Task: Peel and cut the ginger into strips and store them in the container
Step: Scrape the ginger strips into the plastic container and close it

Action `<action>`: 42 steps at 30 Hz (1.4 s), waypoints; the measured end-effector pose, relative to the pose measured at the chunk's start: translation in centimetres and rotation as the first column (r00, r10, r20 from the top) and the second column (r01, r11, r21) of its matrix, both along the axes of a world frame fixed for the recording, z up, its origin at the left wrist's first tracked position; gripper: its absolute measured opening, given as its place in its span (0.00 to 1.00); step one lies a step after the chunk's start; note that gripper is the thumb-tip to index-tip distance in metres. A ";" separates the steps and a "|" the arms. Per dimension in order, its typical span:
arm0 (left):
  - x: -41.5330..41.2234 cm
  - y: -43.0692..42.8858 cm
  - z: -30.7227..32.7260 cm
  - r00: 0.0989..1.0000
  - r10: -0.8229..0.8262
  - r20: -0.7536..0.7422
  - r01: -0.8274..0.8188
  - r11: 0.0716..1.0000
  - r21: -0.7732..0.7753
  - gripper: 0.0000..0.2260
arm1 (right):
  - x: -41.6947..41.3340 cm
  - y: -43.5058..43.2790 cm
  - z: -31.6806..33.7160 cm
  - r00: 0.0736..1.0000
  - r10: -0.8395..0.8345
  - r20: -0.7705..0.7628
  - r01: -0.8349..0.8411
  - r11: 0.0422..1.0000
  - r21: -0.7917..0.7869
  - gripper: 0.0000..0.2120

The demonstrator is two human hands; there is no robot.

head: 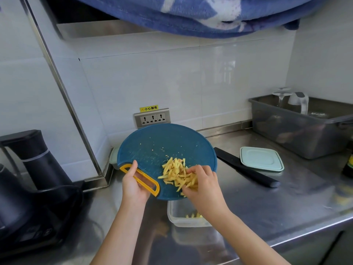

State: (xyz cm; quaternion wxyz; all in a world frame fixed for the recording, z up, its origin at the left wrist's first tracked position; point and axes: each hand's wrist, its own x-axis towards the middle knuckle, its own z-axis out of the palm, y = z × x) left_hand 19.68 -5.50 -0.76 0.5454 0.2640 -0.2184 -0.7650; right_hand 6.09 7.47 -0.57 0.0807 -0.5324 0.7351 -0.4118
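Left hand [133, 185] grips board handle [125, 168]; right hand [202, 188] half-hides container [175, 213]

- Small yellow sticker [148, 108] on the white wall, just above the grey socket panel [152, 118] with three sockets in a row.
- On the sticker, four black Chinese signs: "小心触电", meaning "careful, electric shock".
- At the left end of the same sticker, a tiny warning triangle, too small to make out inside.
- Dark bottle [349, 163] at the far right edge of the desk, with a yellow and green label, too blurry and cut off to read.
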 end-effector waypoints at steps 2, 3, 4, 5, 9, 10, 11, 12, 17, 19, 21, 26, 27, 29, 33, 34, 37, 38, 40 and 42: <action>-0.1 -0.1 0.0 1.000 -0.001 -0.011 0.000 1.000 -0.013 0.15 | 0.1 0.2 -0.1 1.000 0.000 -0.004 0.000 1.000 -0.015 0.18; -0.1 -0.1 0.0 1.000 -0.005 -0.016 0.005 1.000 -0.017 0.16 | 0.1 0.3 -0.2 1.000 0.000 -0.008 0.000 1.000 -0.021 0.18; -0.1 -0.1 -0.1 1.000 -0.008 -0.020 0.008 1.000 -0.019 0.17 | 0.2 0.5 -0.3 1.000 0.002 -0.011 -0.003 1.000 -0.028 0.18; -0.1 -0.1 -0.2 1.000 -0.009 -0.023 0.008 1.000 -0.018 0.17 | 0.3 0.6 -0.4 1.000 0.005 -0.016 -0.005 0.999 -0.034 0.17; -0.1 -0.1 -0.5 0.999 -0.007 -0.032 0.007 1.000 -0.010 0.17 | 0.4 1.4 -0.7 0.999 0.016 -0.046 -0.017 0.999 -0.034 0.15; -0.2 -0.1 -0.5 1.000 -0.004 -0.030 0.004 1.000 -0.008 0.17 | 0.4 1.5 -0.7 0.998 0.023 -0.052 -0.024 0.999 -0.026 0.16; -0.2 -0.1 -0.5 1.000 -0.003 -0.028 0.003 1.000 -0.005 0.17 | 0.4 1.7 -0.7 0.998 0.030 -0.055 -0.031 0.999 -0.016 0.16; -0.3 0.0 -0.5 1.000 -0.004 -0.027 0.004 1.000 -0.003 0.17 | 0.4 1.8 -0.7 0.998 0.038 -0.059 -0.038 0.999 -0.006 0.17; -0.9 0.3 -0.4 0.999 -0.018 -0.029 0.018 1.000 0.000 0.15 | 0.0 2.6 0.1 0.992 0.106 -0.066 -0.103 0.993 0.049 0.20; -1.0 0.3 -0.4 0.999 -0.026 -0.037 0.026 1.000 0.007 0.16 | -0.3 2.8 0.4 0.990 0.120 -0.068 -0.118 0.992 0.038 0.20; -1.1 0.3 -0.3 0.999 -0.033 -0.042 0.033 0.999 0.003 0.16 | -0.8 2.5 1.0 0.991 0.116 -0.064 -0.118 0.993 -0.032 0.15; -1.3 0.5 -0.1 0.997 -0.056 -0.062 0.055 0.998 -0.017 0.16 | -2.5 -1.6 3.5 0.979 0.194 -0.070 -0.198 0.978 -0.064 0.23; -1.3 0.5 -0.1 0.996 -0.066 -0.062 0.065 0.998 -0.020 0.17 | -2.7 -2.5 4.0 0.971 0.235 -0.052 -0.236 0.972 -0.011 0.28; -1.4 0.7 0.0 0.995 -0.079 -0.062 0.078 0.996 -0.034 0.17 | -2.8 -4.2 4.5 0.954 0.300 -0.026 -0.296 0.951 0.092 0.35; -1.4 0.9 0.3 0.993 -0.085 -0.083 0.079 0.995 -0.066 0.16 | -1.8 -5.1 3.8 0.857 0.473 -0.204 -0.412 0.868 0.279 0.34; -1.3 0.9 0.4 0.993 -0.084 -0.083 0.078 0.995 -0.065 0.17 | -1.6 -5.0 3.5 0.830 0.503 -0.240 -0.432 0.853 0.294 0.33; -1.2 0.7 0.4 0.996 -0.051 -0.078 0.049 0.998 -0.035 0.17 | -1.6 -4.4 2.9 0.788 0.530 -0.314 -0.465 0.846 0.262 0.27; -1.2 0.7 0.3 0.996 -0.045 -0.081 0.043 0.999 -0.025 0.17 | -1.6 -4.2 2.7 0.786 0.529 -0.321 -0.469 0.847 0.249 0.24; -1.3 0.7 0.3 0.996 -0.039 -0.085 0.039 0.999 -0.004 0.16 | -1.7 -3.7 2.4 0.785 0.516 -0.343 -0.468 0.856 0.217 0.19; -1.3 0.7 0.3 0.997 -0.034 -0.071 0.035 0.999 0.010 0.15 | -1.7 -3.1 2.1 0.789 0.492 -0.368 -0.458 0.870 0.182 0.15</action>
